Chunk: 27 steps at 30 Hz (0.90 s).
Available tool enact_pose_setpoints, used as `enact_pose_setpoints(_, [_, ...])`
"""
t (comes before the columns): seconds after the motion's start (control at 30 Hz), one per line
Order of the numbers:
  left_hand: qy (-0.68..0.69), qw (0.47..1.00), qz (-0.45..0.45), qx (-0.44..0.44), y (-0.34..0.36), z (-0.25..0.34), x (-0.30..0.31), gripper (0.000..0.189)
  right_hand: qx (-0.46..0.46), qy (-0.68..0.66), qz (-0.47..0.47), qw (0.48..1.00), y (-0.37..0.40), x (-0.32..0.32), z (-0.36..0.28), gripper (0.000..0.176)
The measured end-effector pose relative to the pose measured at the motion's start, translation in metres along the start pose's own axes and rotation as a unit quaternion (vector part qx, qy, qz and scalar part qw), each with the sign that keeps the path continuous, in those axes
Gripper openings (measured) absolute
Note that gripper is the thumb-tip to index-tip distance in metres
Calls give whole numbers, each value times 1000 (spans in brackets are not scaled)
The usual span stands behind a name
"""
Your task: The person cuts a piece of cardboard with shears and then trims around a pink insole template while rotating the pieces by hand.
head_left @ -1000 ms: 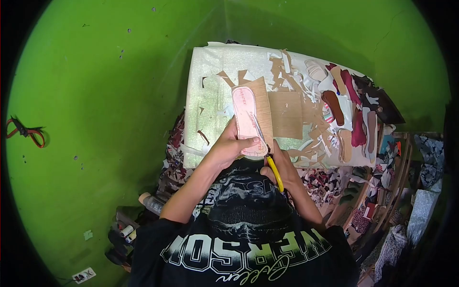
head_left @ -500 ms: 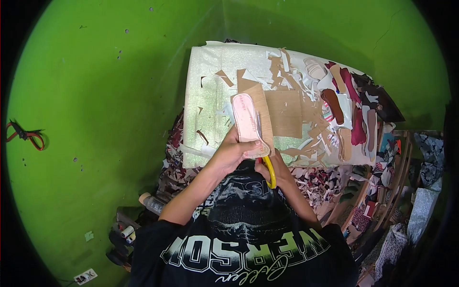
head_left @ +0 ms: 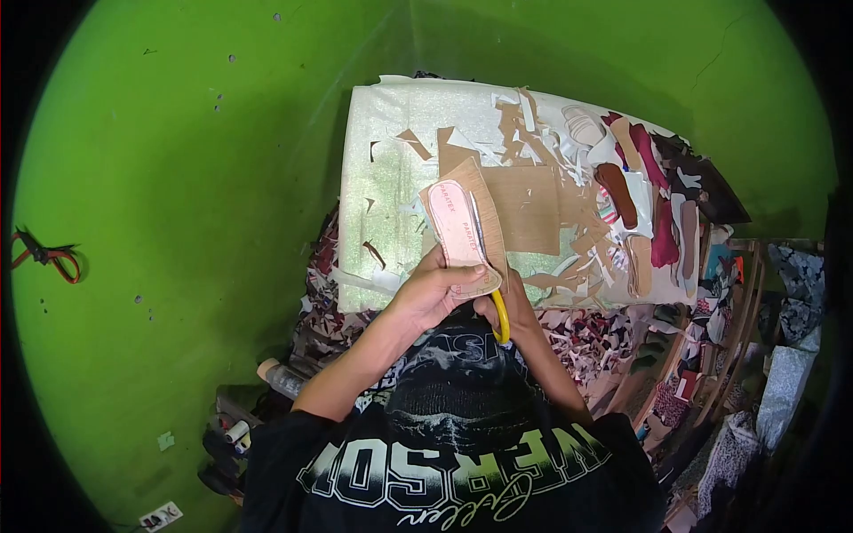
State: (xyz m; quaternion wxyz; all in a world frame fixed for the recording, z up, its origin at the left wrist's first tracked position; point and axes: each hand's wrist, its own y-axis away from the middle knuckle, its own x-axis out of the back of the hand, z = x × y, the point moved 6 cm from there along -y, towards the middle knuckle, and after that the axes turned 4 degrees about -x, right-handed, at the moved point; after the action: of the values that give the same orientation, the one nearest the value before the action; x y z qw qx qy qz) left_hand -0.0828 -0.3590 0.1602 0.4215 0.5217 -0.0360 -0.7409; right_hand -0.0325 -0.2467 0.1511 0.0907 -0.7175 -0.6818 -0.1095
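Observation:
My left hand [head_left: 428,291] is closed on a pink shoe insole [head_left: 455,218] printed with red "PARATEX" lettering, its thumb pressing the heel end. Behind the insole, in the same grip, is a brown sheet [head_left: 485,206] that sticks out past its toe and right side. My right hand [head_left: 488,307] is wrapped round scissors with a yellow handle [head_left: 501,322], just below the heel. Their metal blades run up along the insole's right edge, against the brown sheet. Most of my right fingers are hidden behind the handle and the sheet.
Ahead stands a table [head_left: 378,124] with a pale shiny cover. On it lie a flat brown sheet [head_left: 530,209], brown and white offcuts, and a dark brown insole [head_left: 617,194] among maroon pieces. Scrap heaps [head_left: 586,342] lie below. Green walls [head_left: 195,178] rise behind and left.
The insole and brown sheet have turned slightly, and more of the sheet now shows around the toe. The scissors' yellow handle looks narrower. Both hands keep their holds.

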Motion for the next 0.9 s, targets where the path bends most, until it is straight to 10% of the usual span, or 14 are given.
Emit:
enact_pose_setpoints(0.23, [27, 994, -103, 34, -1, -9, 0, 46, -43, -19, 16, 999, -1, 4, 6, 54])
enact_pose_setpoints(0.33, [56, 995, -76, 32, 5, -5, -9, 50, -234, -78, -24, 969, 8, 6, 3, 45])
enact_pose_setpoints(0.4, [54, 995, -73, 39, 6, -8, -10, 54, -119, -51, -1, 992, 2, 8, 0, 42])
enact_pose_setpoints(0.53, [56, 997, -55, 24, 8, -11, -6, 64, -260, -283, -33, 923, 6, 3, 22, 43])
enact_pose_setpoints(0.73, [48, 997, -63, 4, 8, -10, -3, 72, -234, -91, -61, 966, 6, 18, 12, 57])
enact_pose_setpoints(0.9, [2, 997, -74, -38, 5, -9, 0, 77, -151, -128, -57, 979, 12, 13, 10, 105])
